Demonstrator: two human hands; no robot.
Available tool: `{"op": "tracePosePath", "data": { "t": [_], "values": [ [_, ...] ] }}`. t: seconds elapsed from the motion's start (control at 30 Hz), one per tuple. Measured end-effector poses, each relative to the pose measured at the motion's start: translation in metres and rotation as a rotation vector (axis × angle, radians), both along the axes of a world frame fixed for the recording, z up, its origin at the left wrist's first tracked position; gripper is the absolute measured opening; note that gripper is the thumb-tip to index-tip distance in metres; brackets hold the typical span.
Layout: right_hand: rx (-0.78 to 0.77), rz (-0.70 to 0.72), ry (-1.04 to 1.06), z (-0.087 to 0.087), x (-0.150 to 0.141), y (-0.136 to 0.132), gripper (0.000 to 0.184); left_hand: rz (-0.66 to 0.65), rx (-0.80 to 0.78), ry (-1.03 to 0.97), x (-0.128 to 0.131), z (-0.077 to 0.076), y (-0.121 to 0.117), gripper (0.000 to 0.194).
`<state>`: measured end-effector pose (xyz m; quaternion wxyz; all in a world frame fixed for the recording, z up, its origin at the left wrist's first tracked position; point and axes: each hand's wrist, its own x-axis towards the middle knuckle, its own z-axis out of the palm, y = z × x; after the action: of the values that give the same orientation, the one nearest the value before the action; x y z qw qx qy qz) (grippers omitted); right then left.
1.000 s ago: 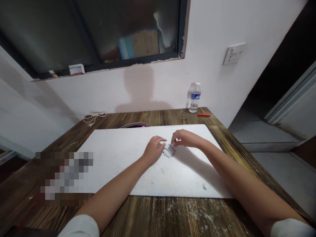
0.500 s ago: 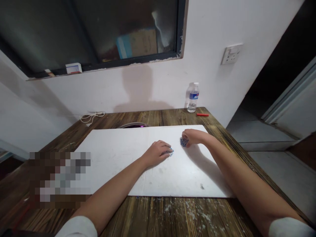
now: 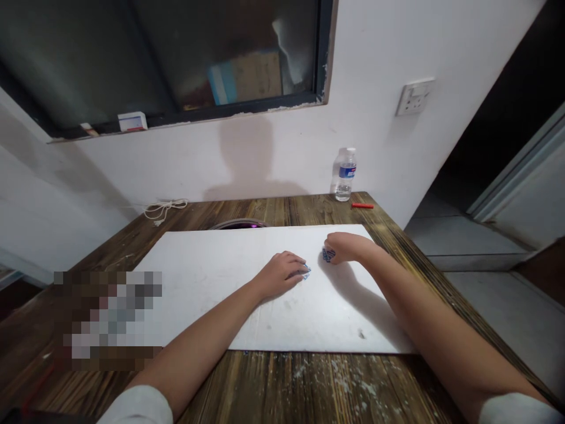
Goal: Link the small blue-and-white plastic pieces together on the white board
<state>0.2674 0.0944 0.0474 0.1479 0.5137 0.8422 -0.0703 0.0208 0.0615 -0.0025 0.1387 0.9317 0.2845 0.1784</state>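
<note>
My left hand [image 3: 282, 275] rests on a white board [image 3: 212, 271], its fingers and thumb bent around a small blue-and-white piece [image 3: 308, 272]. Only the outer end of that piece shows past the fingertips. To the right and slightly farther away, my right hand [image 3: 339, 246] is closed on a small dark-blue patterned piece [image 3: 326, 255], held low over the board. The fingers cover part of it, and its exact kind cannot be made out. A gap of bare board lies between the two hands.
The board lies on a dark wooden table [image 3: 282, 383]. A water bottle [image 3: 345, 175], a red stick-like object [image 3: 362, 205] and a white cord [image 3: 165, 207] are along the back. Behind the board shows a round dark rim [image 3: 238, 223]. A blurred patch covers the left.
My right hand has moved right, away from my left, with the dark-blue piece, then tilted it slightly. My left fingers have come down over the other piece.
</note>
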Motion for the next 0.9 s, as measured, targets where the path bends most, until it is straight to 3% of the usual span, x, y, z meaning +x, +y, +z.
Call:
{"op": "tracePosePath", "data": {
  "t": [0.2, 0.57, 0.9],
  "values": [
    [0.045, -0.001, 0.088, -0.007, 0.004, 0.0, 0.044, -0.013, 0.021, 0.007, 0.0, 0.0, -0.001, 0.023],
    [0.099, -0.005, 0.135, -0.021, 0.01, 0.011, 0.032, -0.028, 0.028, -0.01, -0.001, -0.002, 0.001, 0.024],
    [0.143, -0.027, 0.29, -0.017, 0.018, 0.015, 0.041, -0.039, 0.047, -0.007, -0.002, -0.005, 0.003, 0.023]
  ]
}}
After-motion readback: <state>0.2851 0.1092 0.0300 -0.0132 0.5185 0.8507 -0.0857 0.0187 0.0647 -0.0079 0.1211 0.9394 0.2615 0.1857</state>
